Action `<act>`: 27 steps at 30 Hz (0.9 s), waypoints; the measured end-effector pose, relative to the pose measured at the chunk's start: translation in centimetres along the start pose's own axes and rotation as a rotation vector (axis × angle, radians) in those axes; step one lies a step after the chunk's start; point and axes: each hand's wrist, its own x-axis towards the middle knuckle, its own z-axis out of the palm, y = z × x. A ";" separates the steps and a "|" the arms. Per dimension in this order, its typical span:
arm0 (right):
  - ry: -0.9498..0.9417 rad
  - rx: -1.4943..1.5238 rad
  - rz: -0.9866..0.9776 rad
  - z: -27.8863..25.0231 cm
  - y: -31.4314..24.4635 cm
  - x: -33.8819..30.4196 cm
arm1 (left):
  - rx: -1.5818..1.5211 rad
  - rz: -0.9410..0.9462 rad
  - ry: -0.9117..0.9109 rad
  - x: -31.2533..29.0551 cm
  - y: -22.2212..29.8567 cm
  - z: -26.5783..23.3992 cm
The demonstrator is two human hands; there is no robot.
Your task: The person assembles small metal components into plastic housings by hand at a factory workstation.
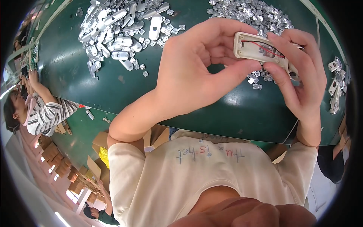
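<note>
A cream plastic housing (pixel 245 50), long with rounded ends, is held above the table between my two hands. Its open side shows a red wire and a black wire running along the inside. My left hand (pixel 200 68) grips the left end, thumb below and fingers above and behind. At the other end my right hand (pixel 302 64) closes round the housing, thumb beneath and fingers over the top. Those fingers hide much of the right end, where a pale rounded part sticks out below them.
Silvery oval covers (pixel 117 34) lie heaped at the upper left of the green table (pixel 181 125). Small clear square pieces (pixel 253 13) are piled behind my hands. White assembled parts (pixel 335 83) sit at the right. Another person (pixel 45 113) works at the far left; cardboard boxes (pixel 100 140) stand below.
</note>
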 end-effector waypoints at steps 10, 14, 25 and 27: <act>0.035 0.421 0.231 1.7 0.2 -1.1 | 0.005 -0.012 0.132 -0.1 -0.7 0.7; 0.039 0.563 0.423 2.2 -0.7 -1.4 | 0.081 0.007 0.181 -0.2 -1.0 0.9; 0.160 0.283 0.217 3.4 0.8 1.7 | 0.429 0.335 0.327 1.4 -3.0 -1.1; -0.042 0.275 0.587 2.0 5.2 5.5 | 0.716 0.414 0.514 1.9 -1.4 -1.8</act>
